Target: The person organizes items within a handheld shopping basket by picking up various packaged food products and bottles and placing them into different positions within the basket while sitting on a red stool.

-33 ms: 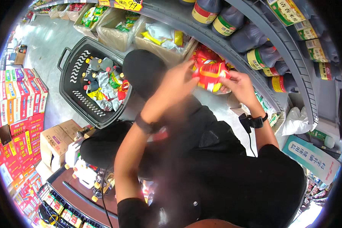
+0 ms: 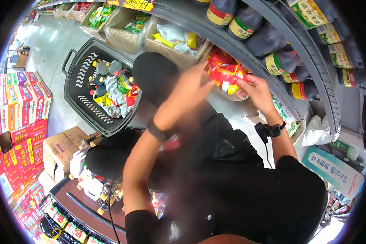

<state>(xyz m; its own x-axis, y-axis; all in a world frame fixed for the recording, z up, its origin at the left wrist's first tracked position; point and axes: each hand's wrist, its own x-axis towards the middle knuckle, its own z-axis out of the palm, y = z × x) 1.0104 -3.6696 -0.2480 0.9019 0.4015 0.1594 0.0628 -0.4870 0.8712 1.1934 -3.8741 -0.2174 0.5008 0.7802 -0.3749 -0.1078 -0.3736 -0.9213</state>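
A red and yellow plastic packet [image 2: 228, 78] is held between my two hands, above an open carton of similar red packets [image 2: 220, 57]. Its right end is pinched between thumb and fingers of my right hand [image 2: 257, 92]. My left hand [image 2: 188, 90] closes on the left end, its fingers partly blurred. To the left, a black shopping basket [image 2: 70, 95] stands on the floor. It contains several small bottles [image 2: 103, 68], silvery pouches [image 2: 114, 97] and a red packet [image 2: 131, 96].
Shelves [image 2: 286, 28] with dark sauce bottles [image 2: 242, 26] rise at the right. Open cartons [image 2: 126, 34] of bagged goods line the shelf foot. Stacked boxes [image 2: 18, 105] and a brown carton [image 2: 59, 150] are at the left. White jugs [image 2: 91, 185] stand on a brown surface behind my left arm.
The red packet has tipped and moved slightly up, toward the carton. Both hands stay at its ends; the basket has not moved.
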